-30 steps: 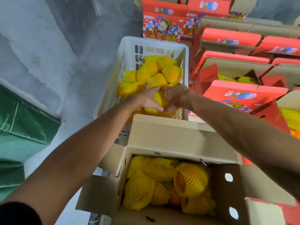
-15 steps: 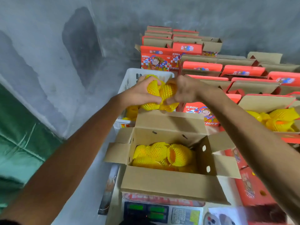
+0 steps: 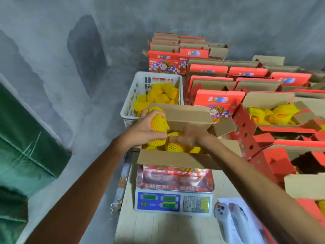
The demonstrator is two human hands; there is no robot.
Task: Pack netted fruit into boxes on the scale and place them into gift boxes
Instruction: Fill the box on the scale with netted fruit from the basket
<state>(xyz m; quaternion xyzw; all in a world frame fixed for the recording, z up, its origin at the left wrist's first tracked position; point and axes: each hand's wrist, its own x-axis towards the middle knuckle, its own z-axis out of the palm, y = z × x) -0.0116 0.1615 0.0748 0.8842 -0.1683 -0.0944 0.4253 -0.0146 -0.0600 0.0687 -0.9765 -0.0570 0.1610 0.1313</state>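
Red box point(image 3: 175, 170) on scale point(image 3: 174, 201) reads "FRESH FRUIT" – hands hold netted fruit point(image 3: 157, 123).

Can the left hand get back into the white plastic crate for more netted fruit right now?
Probably not yet: the left hand grips yellow-netted fruit over the brown cardboard box. The white plastic crate just beyond is open-topped, nothing blocking.

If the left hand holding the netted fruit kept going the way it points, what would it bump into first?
The left hand points away from the person, toward the box's raised back flap. Past that stands the white basket. Probably the flap first, though depth is hard to judge.
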